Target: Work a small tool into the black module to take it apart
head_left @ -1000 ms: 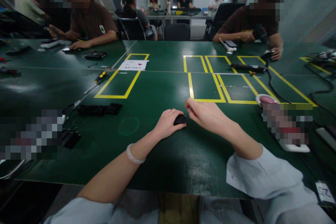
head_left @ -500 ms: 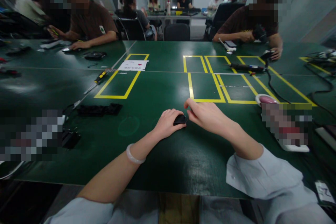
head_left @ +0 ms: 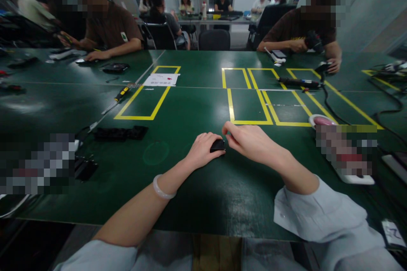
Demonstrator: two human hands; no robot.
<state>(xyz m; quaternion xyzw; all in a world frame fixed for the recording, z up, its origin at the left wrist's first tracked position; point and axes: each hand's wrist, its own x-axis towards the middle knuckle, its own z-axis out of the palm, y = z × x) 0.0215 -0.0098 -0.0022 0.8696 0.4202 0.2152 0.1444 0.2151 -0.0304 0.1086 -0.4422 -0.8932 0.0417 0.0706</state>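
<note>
On the green table (head_left: 197,194), a small black block-like part (head_left: 218,145) lies under the fingers and thumb of my left hand (head_left: 203,149), which grips it from the left side. A pale bracelet (head_left: 163,187) circles my left wrist. My right hand (head_left: 249,139) is just right of the black part, its fingers curled and pressed together near the part's right end. What the right fingertips hold, if anything, is hidden behind the hand.
Yellow tape rectangles (head_left: 251,123) mark the table ahead. A black strip-shaped piece (head_left: 121,132) and a yellow-black screwdriver (head_left: 123,92) lie left. A black electric screwdriver (head_left: 299,82) with cable lies ahead right; a blurred phone (head_left: 356,177) lies right. Two co-workers (head_left: 111,25) sit opposite.
My right hand has shifted very slightly at the fingertips beside the black part. My left hand keeps its grip in the same place.
</note>
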